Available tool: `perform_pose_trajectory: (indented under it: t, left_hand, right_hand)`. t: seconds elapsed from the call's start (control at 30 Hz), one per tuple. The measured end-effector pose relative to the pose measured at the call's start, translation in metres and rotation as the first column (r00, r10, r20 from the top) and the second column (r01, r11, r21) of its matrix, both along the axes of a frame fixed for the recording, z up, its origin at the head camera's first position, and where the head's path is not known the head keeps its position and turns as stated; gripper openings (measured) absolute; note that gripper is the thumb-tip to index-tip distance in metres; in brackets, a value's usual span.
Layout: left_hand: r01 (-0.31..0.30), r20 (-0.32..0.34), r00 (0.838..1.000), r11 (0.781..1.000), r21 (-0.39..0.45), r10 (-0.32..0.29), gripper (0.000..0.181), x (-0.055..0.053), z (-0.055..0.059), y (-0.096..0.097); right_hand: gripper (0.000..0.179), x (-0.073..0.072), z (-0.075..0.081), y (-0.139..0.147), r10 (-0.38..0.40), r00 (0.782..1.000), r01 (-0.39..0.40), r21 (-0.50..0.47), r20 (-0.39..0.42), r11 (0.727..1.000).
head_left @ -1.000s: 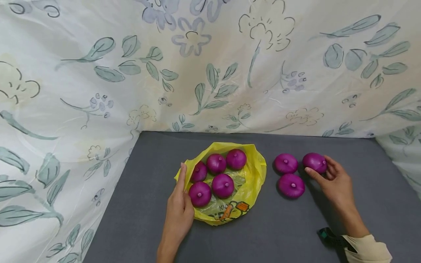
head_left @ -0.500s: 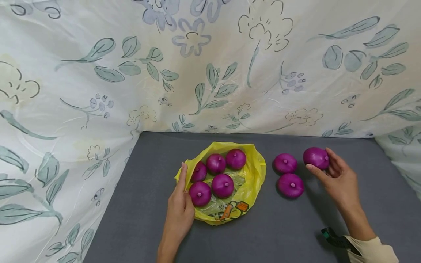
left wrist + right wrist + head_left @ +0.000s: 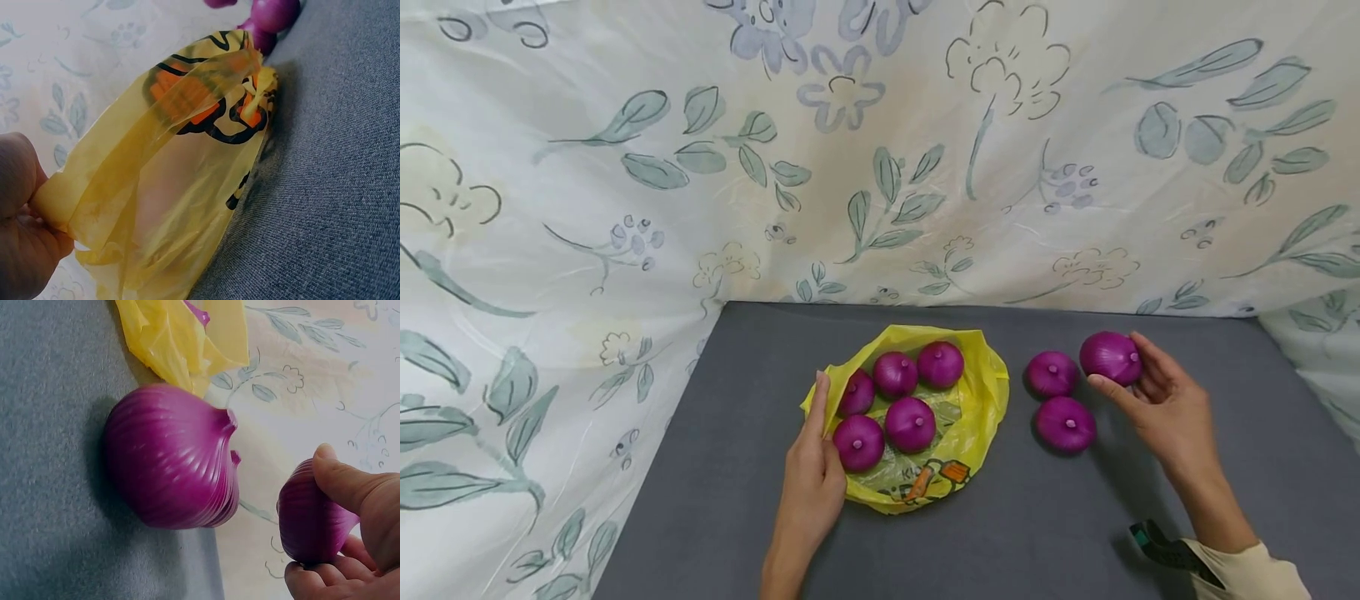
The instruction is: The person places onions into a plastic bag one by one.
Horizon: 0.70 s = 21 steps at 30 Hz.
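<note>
A yellow plastic bag with an orange and black print lies with its mouth spread wide. Several purple onions sit inside it. My left hand pinches the bag's left rim between thumb and fingers, as the left wrist view shows with the hand at the edge. To the right, my right hand holds a purple onion between thumb and fingertips, raised off the table. Two more onions, a rear one and a front one, rest between the bag and that hand.
The table has a dark grey cloth. Behind it and to the left hangs a pale floral sheet, with its lower edge along the table's back. A black band with a green part is on the right wrist, by a beige sleeve.
My right hand has lifted its onion off the table and moved it slightly left, toward the other two. The left hand keeps its place at the bag's rim.
</note>
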State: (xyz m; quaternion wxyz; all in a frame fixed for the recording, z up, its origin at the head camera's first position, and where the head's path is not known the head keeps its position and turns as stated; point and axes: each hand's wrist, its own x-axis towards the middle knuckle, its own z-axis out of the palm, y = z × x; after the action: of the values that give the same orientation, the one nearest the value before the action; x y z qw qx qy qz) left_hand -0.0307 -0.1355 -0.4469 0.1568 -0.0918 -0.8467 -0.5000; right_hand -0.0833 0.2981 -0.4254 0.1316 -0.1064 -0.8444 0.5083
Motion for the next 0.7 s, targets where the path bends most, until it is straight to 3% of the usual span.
perform_pose_trajectory:
  t: [0.3,0.7]
  left_hand:
    - [-0.006,-0.003,1.000,1.000,-0.005,0.006,0.088,0.001,0.000,0.001]
    - [-0.001,-0.007,1.000,1.000,0.004,0.001,0.089,0.001,0.000,0.000]
  right_hand:
    - [0.087,0.006,0.007,-0.012,0.067,0.997,-0.066,0.015,-0.048,0.998]
    - [0.088,0.012,0.009,-0.024,0.102,0.994,-0.100,0.062,-0.033,0.993]
